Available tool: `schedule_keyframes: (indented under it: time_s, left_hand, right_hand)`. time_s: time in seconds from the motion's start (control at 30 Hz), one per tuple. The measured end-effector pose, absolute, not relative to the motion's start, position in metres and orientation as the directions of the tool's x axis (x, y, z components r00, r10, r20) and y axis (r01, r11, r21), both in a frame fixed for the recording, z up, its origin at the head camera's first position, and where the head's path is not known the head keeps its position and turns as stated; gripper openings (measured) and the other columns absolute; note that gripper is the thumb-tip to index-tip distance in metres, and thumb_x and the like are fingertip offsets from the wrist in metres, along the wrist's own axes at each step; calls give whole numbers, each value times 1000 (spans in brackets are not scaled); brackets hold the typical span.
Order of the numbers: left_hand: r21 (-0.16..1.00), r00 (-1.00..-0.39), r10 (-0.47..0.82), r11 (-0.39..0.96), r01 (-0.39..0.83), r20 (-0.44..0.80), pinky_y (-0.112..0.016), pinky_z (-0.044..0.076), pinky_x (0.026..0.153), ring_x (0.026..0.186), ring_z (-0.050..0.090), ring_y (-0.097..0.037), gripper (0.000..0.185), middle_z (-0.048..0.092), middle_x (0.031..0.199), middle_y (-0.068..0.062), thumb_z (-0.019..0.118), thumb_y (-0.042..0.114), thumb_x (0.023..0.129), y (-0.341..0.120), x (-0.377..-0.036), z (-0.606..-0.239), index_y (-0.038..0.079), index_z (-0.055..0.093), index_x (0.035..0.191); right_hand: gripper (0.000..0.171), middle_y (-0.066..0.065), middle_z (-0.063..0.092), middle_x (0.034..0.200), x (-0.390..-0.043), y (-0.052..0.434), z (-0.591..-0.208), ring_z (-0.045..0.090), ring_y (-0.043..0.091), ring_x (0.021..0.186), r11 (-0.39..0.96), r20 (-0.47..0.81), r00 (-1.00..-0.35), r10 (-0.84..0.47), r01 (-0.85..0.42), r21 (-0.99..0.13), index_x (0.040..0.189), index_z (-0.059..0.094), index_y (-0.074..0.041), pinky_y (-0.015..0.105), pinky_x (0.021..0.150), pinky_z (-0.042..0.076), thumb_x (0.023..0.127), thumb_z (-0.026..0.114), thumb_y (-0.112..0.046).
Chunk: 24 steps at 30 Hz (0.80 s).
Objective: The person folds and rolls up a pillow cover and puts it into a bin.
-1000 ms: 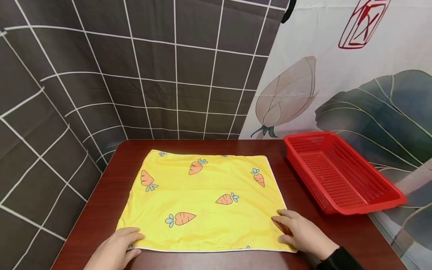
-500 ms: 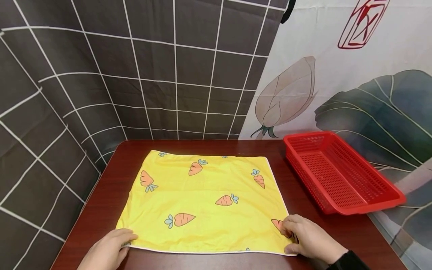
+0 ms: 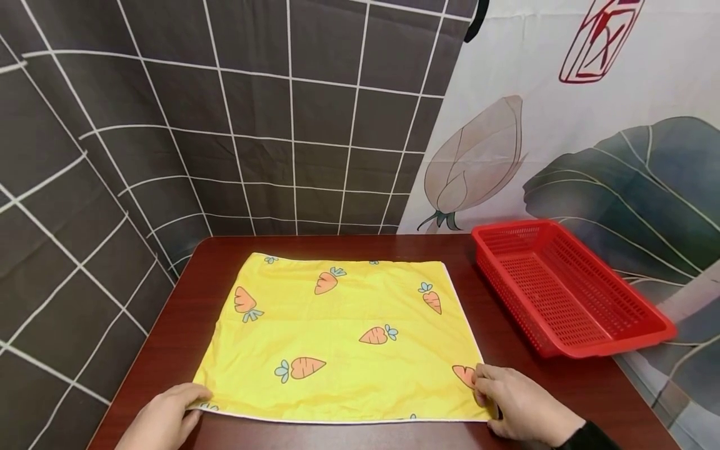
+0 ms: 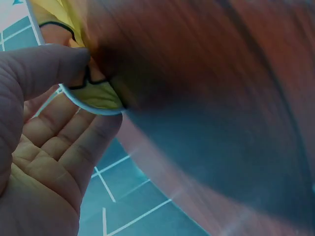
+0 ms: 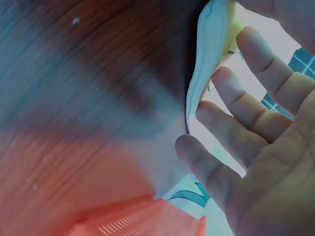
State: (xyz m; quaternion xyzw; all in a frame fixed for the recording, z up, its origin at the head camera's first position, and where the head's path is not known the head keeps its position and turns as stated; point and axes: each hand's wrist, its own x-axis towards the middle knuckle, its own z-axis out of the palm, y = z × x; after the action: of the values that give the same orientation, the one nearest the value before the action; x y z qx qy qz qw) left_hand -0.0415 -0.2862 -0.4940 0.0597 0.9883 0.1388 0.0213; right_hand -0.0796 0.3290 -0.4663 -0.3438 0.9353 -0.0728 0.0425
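Observation:
A yellow cloth (image 3: pixel 337 331) printed with orange carrots and edged in white lies spread flat on the dark red table. My left hand (image 3: pixel 163 415) is at its near left corner. In the left wrist view the thumb (image 4: pixel 59 66) presses on the cloth corner (image 4: pixel 101 96), with fingers behind it. At the near right corner, my right hand (image 3: pixel 520 403) pinches the edge between thumb and fingers. In the right wrist view several bent fingers (image 5: pixel 231 128) lie along the pale cloth edge (image 5: pixel 209 54); the pinch itself is partly cut off at the top.
A red perforated plastic basket (image 3: pixel 568 294) stands on the table's right side, beyond the right hand. The wood tabletop (image 3: pixel 337 436) shows around the cloth. Behind it hang a dark grid-patterned curtain (image 3: pixel 320 106) and a pale printed one with leaves (image 3: pixel 630 181).
My left hand has slid left and slightly down to the cloth's corner. The right hand has moved right and down to the opposite corner, uncovering part of a carrot. The cloth stays nearly in place.

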Motion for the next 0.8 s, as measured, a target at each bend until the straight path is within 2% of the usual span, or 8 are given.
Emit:
schedule_keyframes:
  time_s: [0.17,0.3,0.4,0.5,0.63,0.7,0.8]
  left_hand:
    - [319,-985,128,934,159,117,-26,56,71,75,59,4,33,67,84,14,92,2,76,-291,-40,-498,26,71,86]
    - [337,-969,146,918,208,201,-24,53,66,71,54,9,34,66,80,17,94,4,74,-295,-40,-503,28,71,83]
    - [332,-949,160,910,248,270,-22,52,63,70,53,11,35,65,78,19,95,5,71,-297,-38,-507,29,71,81]
    - [327,-938,161,908,263,308,-22,52,62,70,52,12,34,65,76,21,95,7,70,-299,-38,-509,29,71,80]
    - [341,-950,147,909,240,277,-23,53,63,70,52,12,30,67,77,19,94,9,73,-299,-38,-509,28,72,80]
    - [351,-960,137,910,219,243,-23,53,63,70,53,12,27,68,78,18,93,10,74,-299,-39,-507,27,73,81]
    - [373,-983,112,914,159,145,-23,54,65,71,55,10,23,70,80,16,91,13,79,-298,-40,-502,27,74,83]
  right_hand:
    - [33,-9,61,102,-75,325,-471,57,9,86,750,86,-747,-659,-661,1,78,58,-29,38,79,57,67,83,-11]
    - [25,-2,68,109,-73,323,-475,67,18,96,771,120,-762,-636,-634,61,77,60,-26,44,86,60,71,80,-11]
    - [24,-6,66,103,-73,323,-476,65,15,91,789,121,-780,-614,-610,72,82,61,-25,43,84,60,75,80,-13]
    - [27,-15,55,89,-76,324,-475,56,6,80,813,107,-808,-580,-581,23,86,56,-27,34,77,56,79,77,-12]
    - [31,-19,40,77,-79,325,-472,41,-1,73,841,68,-847,-527,-532,-103,87,52,-30,24,68,43,84,74,-8]
    - [28,-20,45,77,-81,325,-470,41,-2,72,862,17,-876,-482,-477,-174,91,56,-31,22,67,41,86,72,-8]
    - [25,-19,49,79,-82,326,-468,42,-2,72,880,-43,-897,-439,-420,-221,94,59,-30,21,67,39,89,70,-10]
